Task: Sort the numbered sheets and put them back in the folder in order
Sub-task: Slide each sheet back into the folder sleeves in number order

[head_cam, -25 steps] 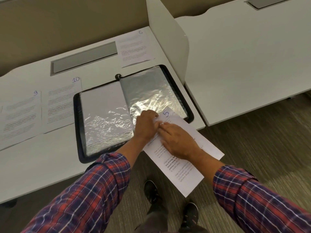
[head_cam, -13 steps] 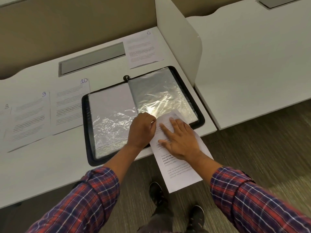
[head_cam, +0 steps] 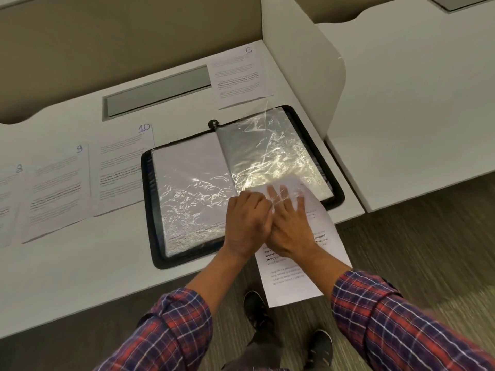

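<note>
Left side of desk (head_cam: 80,277): sheet 8 (head_cam: 10,204), sheet 9 (head_cam: 59,194) and sheet 10 (head_cam: 123,167) lie flat in a row. They are thin white paper with grey print and a blue number on top.
Folder (head_cam: 146,210): lies open in the middle, with a soft black rim and rounded corners.
Pocket (head_cam: 267,156): the right page, made of clear, shiny, crinkly plastic.
Sheet 6 (head_cam: 238,76): lies flat just past the folder's far edge, not put away yet.
Left hand (head_cam: 246,223): fingers curled at the pocket's near edge. It looks to pinch the plastic to keep the mouth open, and it touches the other hand.
Right hand (head_cam: 289,228): flat, with straight fingers (head_cam: 284,194) slid under the plastic, pressing on the sheet.
Sheet (head_cam: 294,285): its far end is inside the pocket and its near end hangs off the desk, over the floor.
Change: a second ago its top corner and number were out in the open. Now they are under the plastic.
Meaning: this sheet is going in well, but it needs more pushing. Four sheets still wait.
</note>
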A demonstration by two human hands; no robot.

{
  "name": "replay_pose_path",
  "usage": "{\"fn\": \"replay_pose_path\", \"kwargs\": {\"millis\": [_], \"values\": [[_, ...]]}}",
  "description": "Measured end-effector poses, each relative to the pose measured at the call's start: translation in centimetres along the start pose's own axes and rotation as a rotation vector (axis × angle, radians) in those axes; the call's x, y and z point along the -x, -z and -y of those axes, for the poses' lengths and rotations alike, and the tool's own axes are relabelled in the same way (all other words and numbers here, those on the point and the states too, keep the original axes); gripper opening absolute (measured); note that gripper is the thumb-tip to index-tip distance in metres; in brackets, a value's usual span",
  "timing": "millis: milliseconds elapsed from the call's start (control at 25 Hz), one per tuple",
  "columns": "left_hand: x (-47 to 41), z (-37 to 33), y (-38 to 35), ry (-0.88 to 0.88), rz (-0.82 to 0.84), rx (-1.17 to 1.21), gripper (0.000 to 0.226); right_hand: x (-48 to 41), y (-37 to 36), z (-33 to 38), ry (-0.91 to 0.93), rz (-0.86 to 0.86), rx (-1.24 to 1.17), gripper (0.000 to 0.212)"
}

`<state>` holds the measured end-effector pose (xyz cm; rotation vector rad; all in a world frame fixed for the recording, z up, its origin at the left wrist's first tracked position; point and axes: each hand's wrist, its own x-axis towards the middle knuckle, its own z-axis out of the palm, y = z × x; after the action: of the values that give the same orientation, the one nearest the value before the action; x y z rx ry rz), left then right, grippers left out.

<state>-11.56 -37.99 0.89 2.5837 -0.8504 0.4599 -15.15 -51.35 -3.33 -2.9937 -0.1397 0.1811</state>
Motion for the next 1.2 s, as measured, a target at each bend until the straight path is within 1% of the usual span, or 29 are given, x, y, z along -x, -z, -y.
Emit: {"fn": "replay_pose_path", "kwargs": {"millis": [80, 160, 240, 440, 520, 560, 600, 680, 800, 880, 960, 1000, 1080, 1120, 1160, 1200], "values": [[0.1, -0.1, -0.2, -0.011, 0.026, 0.007, 0.005, -0.7, 0.2, 0.1, 0.02, 0.043, 0.005, 0.089], [0.2, -0.2, -0.2, -0.004, 0.04, 0.02, 0.005, -1.2, 0.6, -0.2, 0.015, 0.063, 0.014, 0.086], [0.1, 0.1, -0.3, 0.025, 0.045, 0.043, 0.004, -1.5, 0.7, -0.4, -0.006, 0.057, 0.004, 0.084], [0.0, 0.1, -0.7, 0.064, 0.094, 0.158, 0.008, -1.7, 0.6, -0.2, 0.058, 0.01, -0.009, 0.087], [-0.2, 0.2, -0.9, 0.083, 0.105, 0.208, 0.012, -0.9, 0.9, -0.9, 0.034, -0.038, -0.032, 0.072], [-0.3, 0.2, -1.0, 0.09, 0.108, 0.22, 0.013, -0.3, 0.8, -1.5, 0.004, -0.091, -0.028, 0.064], [-0.4, 0.1, -1.1, 0.091, 0.109, 0.226, 0.013, 0.4, 0.6, -2.0, -0.035, -0.139, -0.014, 0.063], [-0.7, -0.2, -1.2, 0.07, 0.112, 0.228, 0.015, 1.0, 0.1, -2.6, -0.083, -0.161, 0.009, 0.068], [-0.6, -0.5, -1.7, 0.04, 0.145, 0.222, 0.014, 0.6, -0.3, -1.8, -0.026, -0.055, 0.012, 0.073], [-0.8, -0.2, -2.0, 0.066, 0.163, 0.225, 0.014, 0.1, -0.3, -1.5, -0.073, -0.044, -0.002, 0.077], [-0.9, -0.2, -2.0, 0.09, 0.184, 0.233, 0.019, 0.0, -0.2, -1.7, -0.187, -0.096, -0.084, 0.073], [-1.0, -0.4, -1.9, 0.09, 0.194, 0.232, 0.022, 0.1, -0.2, -1.9, -0.192, -0.127, -0.128, 0.071], [-1.2, -0.6, -1.8, 0.082, 0.21, 0.217, 0.021, 1.1, -0.3, -2.6, -0.078, -0.205, -0.21, 0.062], [-1.2, -0.6, -2.0, 0.077, 0.216, 0.199, 0.018, 1.9, -0.2, -3.1, -0.01, -0.291, -0.249, 0.053], [-1.2, -0.6, -2.3, 0.082, 0.233, 0.177, 0.018, 2.7, -0.1, -3.6, 0.01, -0.405, -0.282, 0.043], [-1.2, -0.6, -2.6, 0.096, 0.253, 0.152, 0.023, 3.7, 0.2, -4.2, -0.045, -0.509, -0.305, 0.037]]}}
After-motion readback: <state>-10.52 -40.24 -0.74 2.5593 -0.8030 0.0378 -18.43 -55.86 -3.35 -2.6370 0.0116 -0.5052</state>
